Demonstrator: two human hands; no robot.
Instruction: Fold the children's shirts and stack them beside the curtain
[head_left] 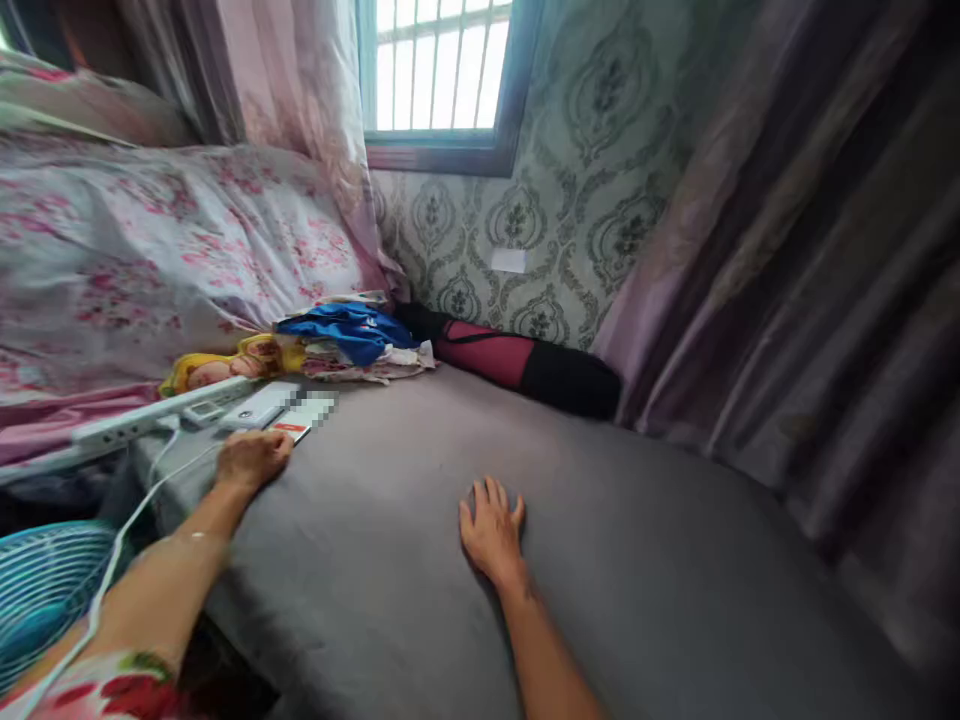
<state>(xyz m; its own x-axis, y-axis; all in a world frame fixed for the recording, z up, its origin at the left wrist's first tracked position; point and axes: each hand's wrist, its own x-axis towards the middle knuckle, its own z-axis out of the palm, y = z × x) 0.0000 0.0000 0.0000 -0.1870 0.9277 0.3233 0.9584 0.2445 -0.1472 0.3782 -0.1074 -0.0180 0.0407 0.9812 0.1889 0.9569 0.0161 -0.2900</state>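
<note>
L hand (pixel 253 460): curled by thin, flat white slab with red patch (pixel 306 415), prob. a phone, lying on smooth grey cloth top (pixel 420 440); fingertips hid, so can't tell how wide grip is or what it has.
R hand (pixel 493 530): palm down, fingers spread, grip w/ nothing in it.
Long white plastic cord (pixel 114 565): runs by L arm; best kept loose, w/o tugs.
Tip: R palm flat = steady; L touch soft.

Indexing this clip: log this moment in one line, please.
left hand: curled at phone | right hand: spread on grey surface | nearby: white power strip, blue cloth
</note>
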